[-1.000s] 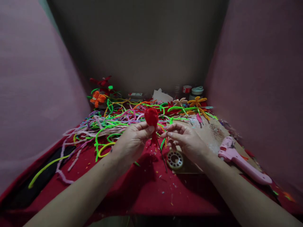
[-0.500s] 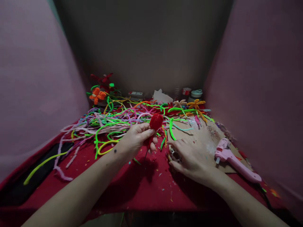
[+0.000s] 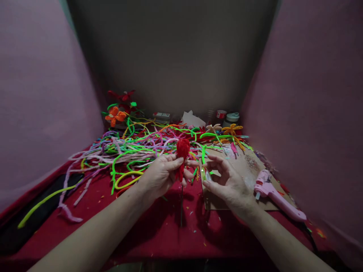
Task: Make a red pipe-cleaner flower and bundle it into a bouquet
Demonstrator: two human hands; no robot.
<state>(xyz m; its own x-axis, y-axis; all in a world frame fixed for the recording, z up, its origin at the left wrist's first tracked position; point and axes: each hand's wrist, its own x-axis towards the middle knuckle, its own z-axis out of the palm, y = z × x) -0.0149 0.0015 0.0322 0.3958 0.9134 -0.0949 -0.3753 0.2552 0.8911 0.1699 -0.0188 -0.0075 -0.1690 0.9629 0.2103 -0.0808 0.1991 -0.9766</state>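
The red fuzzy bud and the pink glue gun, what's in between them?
In the head view, the right hand is between them, holding a small roll, with cardboard lying below.

Red fuzzy flower [image 3: 183, 148] and a small spool [image 3: 203, 173], both held up
The flower's rounded head points upward, its thin dark stem [image 3: 181, 207] hanging nearly straight down; the spool, pale yellow-green, stands edge-on to its right, apart from it.
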